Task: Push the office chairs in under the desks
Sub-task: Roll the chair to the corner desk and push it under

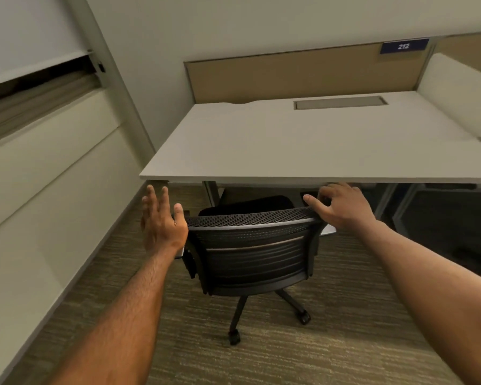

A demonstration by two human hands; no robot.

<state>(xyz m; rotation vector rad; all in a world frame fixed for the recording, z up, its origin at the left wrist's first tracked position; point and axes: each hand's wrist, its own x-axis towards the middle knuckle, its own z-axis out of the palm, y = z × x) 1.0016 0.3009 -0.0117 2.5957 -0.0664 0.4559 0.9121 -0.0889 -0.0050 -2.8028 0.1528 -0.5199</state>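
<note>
Left hand (161, 223): fingers spread, palm beside the backrest's left corner, thumb touching it.
Right hand (342, 207): fingers loosely splayed over the right corner.
Office chair (250, 254): between both hands, seat partly under the desk (289, 151).
Push direction: straight ahead, both hands equally near.

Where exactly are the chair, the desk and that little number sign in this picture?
office chair (250, 262), head view, on the mesh backrest.
desk (261, 145), head view, on the bare white top.
number sign (403, 46), head view, on the blue plate reading 212, at the partition's top right.
</note>
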